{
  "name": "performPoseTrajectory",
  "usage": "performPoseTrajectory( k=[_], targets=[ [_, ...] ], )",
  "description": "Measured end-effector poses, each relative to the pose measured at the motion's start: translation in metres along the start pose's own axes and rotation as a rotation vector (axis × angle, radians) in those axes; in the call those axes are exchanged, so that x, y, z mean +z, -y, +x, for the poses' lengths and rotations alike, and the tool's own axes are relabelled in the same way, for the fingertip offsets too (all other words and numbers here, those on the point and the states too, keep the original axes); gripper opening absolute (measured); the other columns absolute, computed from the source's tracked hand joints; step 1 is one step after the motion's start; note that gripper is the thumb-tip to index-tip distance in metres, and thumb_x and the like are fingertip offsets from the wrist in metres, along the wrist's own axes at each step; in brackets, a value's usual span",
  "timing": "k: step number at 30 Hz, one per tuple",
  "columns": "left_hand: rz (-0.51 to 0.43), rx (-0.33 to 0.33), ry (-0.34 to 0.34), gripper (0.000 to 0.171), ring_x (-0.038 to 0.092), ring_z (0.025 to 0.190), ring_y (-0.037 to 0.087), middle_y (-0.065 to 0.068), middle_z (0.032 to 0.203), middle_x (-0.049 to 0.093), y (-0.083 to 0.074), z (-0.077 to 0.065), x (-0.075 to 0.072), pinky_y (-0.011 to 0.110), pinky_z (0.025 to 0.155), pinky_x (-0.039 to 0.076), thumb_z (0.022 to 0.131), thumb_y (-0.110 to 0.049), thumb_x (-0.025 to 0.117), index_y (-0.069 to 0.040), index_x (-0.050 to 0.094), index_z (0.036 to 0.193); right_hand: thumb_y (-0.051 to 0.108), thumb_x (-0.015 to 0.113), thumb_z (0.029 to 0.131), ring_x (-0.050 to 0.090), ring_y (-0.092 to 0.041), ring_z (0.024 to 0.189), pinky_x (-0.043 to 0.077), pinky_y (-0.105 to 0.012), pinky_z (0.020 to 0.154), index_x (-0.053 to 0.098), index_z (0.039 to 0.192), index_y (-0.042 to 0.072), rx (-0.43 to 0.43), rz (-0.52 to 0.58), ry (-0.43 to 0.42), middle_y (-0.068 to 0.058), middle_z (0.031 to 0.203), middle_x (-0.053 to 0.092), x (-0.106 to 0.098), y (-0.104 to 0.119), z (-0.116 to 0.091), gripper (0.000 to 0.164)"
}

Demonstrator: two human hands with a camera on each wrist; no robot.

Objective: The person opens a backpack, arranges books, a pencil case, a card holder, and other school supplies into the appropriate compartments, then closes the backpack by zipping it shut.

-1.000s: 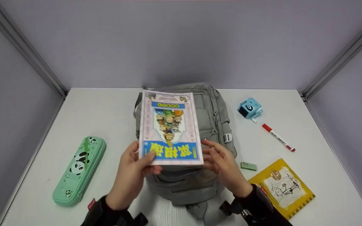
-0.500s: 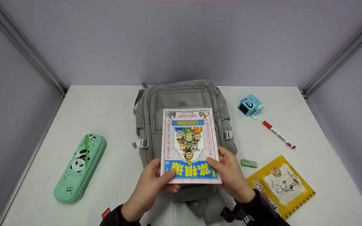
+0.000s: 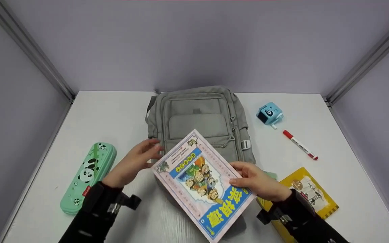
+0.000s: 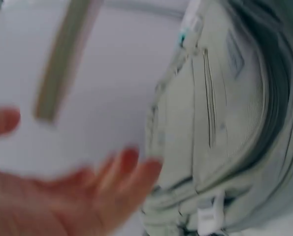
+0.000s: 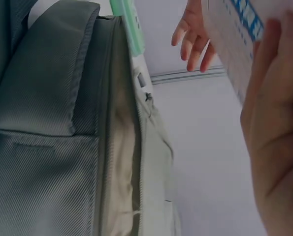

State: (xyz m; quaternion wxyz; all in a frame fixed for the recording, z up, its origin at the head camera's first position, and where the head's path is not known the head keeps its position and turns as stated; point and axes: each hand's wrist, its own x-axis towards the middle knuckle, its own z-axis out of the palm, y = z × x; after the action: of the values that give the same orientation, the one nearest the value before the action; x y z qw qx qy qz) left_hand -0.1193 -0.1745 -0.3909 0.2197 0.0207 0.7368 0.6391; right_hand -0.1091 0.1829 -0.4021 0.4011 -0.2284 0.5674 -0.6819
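Note:
My right hand (image 3: 260,182) grips a pink-and-blue paperback book (image 3: 198,180) by its right edge, thumb on the cover. The book hangs slanted over the near part of a grey backpack (image 3: 198,125), hiding that part in the head view. Beside the book's upper left corner is my left hand (image 3: 134,162), fingers loosely spread and holding nothing. In the left wrist view, the book's edge (image 4: 62,64) shows blurred, apart from the left fingers (image 4: 121,172). A zipped compartment of the backpack gapes in the right wrist view, its beige lining (image 5: 120,167) showing.
A green panda pencil case (image 3: 88,175) lies at left, partly behind the left sleeve. At right are a blue pencil sharpener (image 3: 269,113), a red-capped marker (image 3: 300,145), a small green block (image 3: 271,174) and a yellow packet (image 3: 326,204), partly covered by the right sleeve.
Both hands held the book half a second ago; my left hand has let go and moved up and left. The book has turned counterclockwise, its top swinging left.

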Motion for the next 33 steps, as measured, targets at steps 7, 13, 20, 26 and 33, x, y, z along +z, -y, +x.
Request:
performPoseTrajectory(
  k=[7,13,20,26,33],
  targets=[
    [0.015,-0.065,0.460,0.061,0.071,0.092,0.015,0.011,0.113,0.070,0.010,0.017,-0.002,0.032,0.076,0.060,0.102,-0.036,0.053,0.006,0.042,0.144,0.009,0.054,0.100,0.075,-0.011,0.091,0.060,-0.026,0.077,0.038,0.144,-0.012,0.126,-0.146,0.053,-0.006,0.116,0.072,-0.008,-0.002,0.005,0.051],
    [-0.157,-0.075,0.522,0.039,0.072,0.088,0.010,-0.003,0.100,0.073,0.025,0.019,0.007,0.025,0.075,0.059,0.101,-0.015,0.053,0.007,0.051,0.133,0.013,0.056,0.100,0.075,-0.009,0.086,0.060,-0.025,0.074,0.042,0.141,-0.013,0.164,-0.195,0.005,-0.004,0.112,0.073,-0.010,-0.004,0.007,0.050],
    [-0.269,0.023,0.447,0.032,0.073,0.090,0.010,-0.002,0.103,0.074,0.032,0.013,0.005,0.024,0.077,0.059,0.102,-0.014,0.052,0.002,0.053,0.129,0.017,0.042,0.107,0.074,-0.011,0.095,0.060,-0.026,0.080,0.050,0.136,0.002,0.016,-0.007,-0.052,0.001,0.119,0.072,-0.021,-0.002,0.003,0.034],
    [-0.404,0.124,0.267,0.032,0.073,0.094,0.010,-0.001,0.107,0.074,0.030,-0.003,0.006,0.025,0.080,0.059,0.105,-0.015,0.045,0.000,0.052,0.132,0.043,0.024,0.107,0.067,-0.020,0.119,0.055,-0.033,0.098,0.038,0.144,0.015,-0.190,0.382,-0.107,-0.007,0.139,0.063,-0.025,-0.007,-0.008,0.049],
    [-0.638,0.120,-0.025,0.051,0.071,0.109,0.018,0.004,0.125,0.066,0.022,-0.024,0.053,0.031,0.088,0.059,0.105,-0.012,0.042,0.001,0.023,0.151,0.045,0.016,0.107,0.063,-0.017,0.122,0.052,-0.032,0.103,0.044,0.145,0.020,-0.355,0.498,-0.227,-0.003,0.142,0.059,0.013,-0.025,0.002,0.054]
  ],
)
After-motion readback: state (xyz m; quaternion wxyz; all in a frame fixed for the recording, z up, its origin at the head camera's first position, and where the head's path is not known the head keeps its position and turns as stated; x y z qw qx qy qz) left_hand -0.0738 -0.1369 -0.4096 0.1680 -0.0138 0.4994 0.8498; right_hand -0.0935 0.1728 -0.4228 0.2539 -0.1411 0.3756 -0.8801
